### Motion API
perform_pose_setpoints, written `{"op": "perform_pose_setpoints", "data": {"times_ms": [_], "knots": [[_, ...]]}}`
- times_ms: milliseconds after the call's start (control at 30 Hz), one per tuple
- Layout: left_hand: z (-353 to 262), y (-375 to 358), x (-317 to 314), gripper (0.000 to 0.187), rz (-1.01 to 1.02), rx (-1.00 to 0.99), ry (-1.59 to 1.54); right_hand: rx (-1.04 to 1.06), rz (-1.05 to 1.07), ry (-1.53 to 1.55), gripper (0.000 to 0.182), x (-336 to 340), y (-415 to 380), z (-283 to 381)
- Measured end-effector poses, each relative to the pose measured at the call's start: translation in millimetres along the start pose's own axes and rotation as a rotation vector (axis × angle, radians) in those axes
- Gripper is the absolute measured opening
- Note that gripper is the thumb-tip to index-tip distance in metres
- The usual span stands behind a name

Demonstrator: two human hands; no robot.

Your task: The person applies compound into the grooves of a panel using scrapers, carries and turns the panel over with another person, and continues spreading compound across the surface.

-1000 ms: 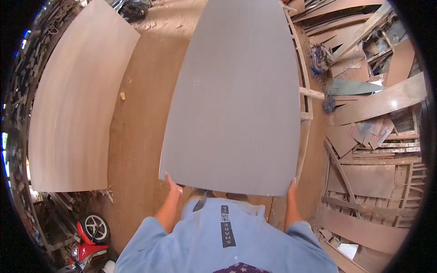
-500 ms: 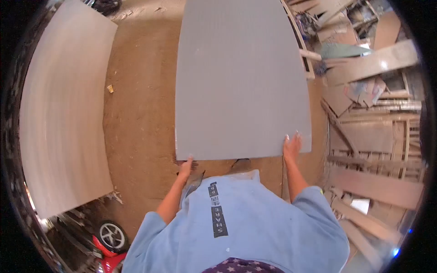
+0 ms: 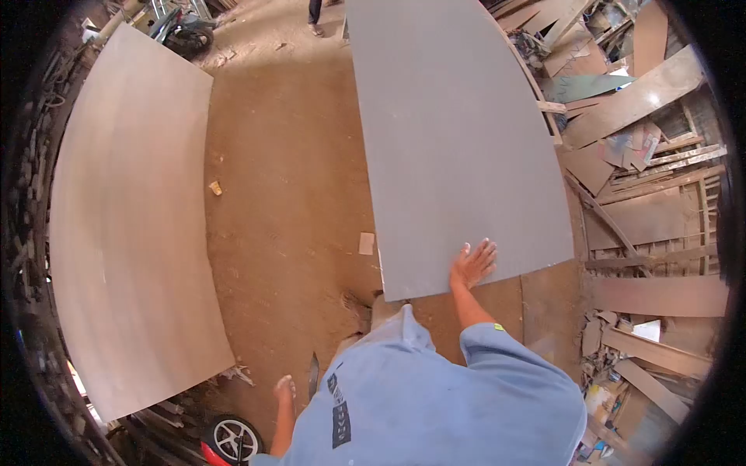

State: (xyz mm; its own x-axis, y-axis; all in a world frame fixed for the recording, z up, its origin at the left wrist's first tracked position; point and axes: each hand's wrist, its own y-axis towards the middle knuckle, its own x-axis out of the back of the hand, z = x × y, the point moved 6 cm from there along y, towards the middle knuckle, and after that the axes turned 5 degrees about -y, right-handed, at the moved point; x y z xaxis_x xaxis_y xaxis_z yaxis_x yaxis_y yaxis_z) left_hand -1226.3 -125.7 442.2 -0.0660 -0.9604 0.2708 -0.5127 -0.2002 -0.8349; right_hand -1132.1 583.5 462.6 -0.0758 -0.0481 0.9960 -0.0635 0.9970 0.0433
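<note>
A large grey panel [image 3: 458, 147] stretches away in front of me, right of centre. My right hand [image 3: 473, 265] lies flat on it near its close edge, fingers spread. Low on the left, my left hand [image 3: 286, 386] is off the panel, above the brown floor; its fingers look small and partly curled, and what they hold, if anything, cannot be made out. A dark pointed object [image 3: 314, 374] shows beside it, near my blue shirt.
A long pale board [image 3: 136, 225] lies on the left. Wood scraps and planks [image 3: 637, 109] crowd the right side. A wheel [image 3: 233, 439] is at the lower left, a motorcycle [image 3: 185, 35] at the upper left. A person's leg [image 3: 314, 15] shows at the top.
My left hand has let go of the panel's near left corner and dropped down and left. My right hand has shifted left and lies on the surface. The panel appears farther right and tilted in view.
</note>
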Motion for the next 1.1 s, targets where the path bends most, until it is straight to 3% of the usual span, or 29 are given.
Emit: {"op": "perform_pose_setpoints", "data": {"times_ms": [100, 167, 233, 267, 333, 433, 467, 533, 667, 767, 833, 900, 967, 1067, 1100], "knots": [[9, 18, 21, 0.014, 0.033, -0.056, -0.025, -0.01, -0.064, -0.023, 0.066, 5, 1, 8], [-36, -24, -22, 0.015, 0.005, -0.036, -0.015, -0.018, -0.07, -0.016, 0.065, 5, -5, 1], [-79, -30, -66, 0.027, 0.083, -0.577, 0.749, 0.0, -0.04, -0.041, 0.065, 5, 0, 3], [-100, -32, -87, 0.027, 0.068, -0.59, 0.738, 0.008, -0.046, -0.022, 0.065, 8, 4, 8], [-141, -46, -115, 0.042, 0.001, -0.2, 0.544, -0.032, 0.042, -0.115, 0.064, 4, 4, 6], [-212, -37, -138, 0.043, 0.024, -0.177, 0.398, -0.03, 0.015, -0.124, 0.063, -1, 2, 6], [-218, -10, -134, 0.043, 0.027, -0.19, 0.411, -0.046, 0.018, -0.116, 0.063, -1, -1, 5], [-208, 66, -125, 0.037, 0.1, -0.147, 0.052, -0.024, -0.015, -0.086, 0.063, 0, 3, 8], [-308, 114, -139, 0.032, 0.161, -0.216, 0.369, -0.08, 0.077, -0.17, 0.066, -3, 6, 15], [-385, 193, -160, 0.03, 0.391, -0.489, 0.397, -0.131, 0.058, -0.134, 0.068, 5, 22, 45], [-429, 253, -179, 0.025, 0.322, 0.103, 0.305, -0.61, 0.337, -0.072, 0.074, -4, 38, 61], [-539, 229, -233, 0.024, 0.28, -0.216, 0.185, -0.721, 0.389, -0.104, 0.077, -10, 78, 102], [-621, 219, -285, 0.031, 0.217, -0.289, 0.082, -0.83, 0.44, -0.138, 0.081, -7, 119, 143], [-686, 222, -343, 0.033, 0.133, -0.394, 0.057, -0.688, 0.383, -0.023, 0.086, 3, 183, 231], [-695, 229, -359, 0.038, 0.218, -0.406, 0.158, -0.595, 0.315, 0.033, 0.086, -1, 197, 252]]}}
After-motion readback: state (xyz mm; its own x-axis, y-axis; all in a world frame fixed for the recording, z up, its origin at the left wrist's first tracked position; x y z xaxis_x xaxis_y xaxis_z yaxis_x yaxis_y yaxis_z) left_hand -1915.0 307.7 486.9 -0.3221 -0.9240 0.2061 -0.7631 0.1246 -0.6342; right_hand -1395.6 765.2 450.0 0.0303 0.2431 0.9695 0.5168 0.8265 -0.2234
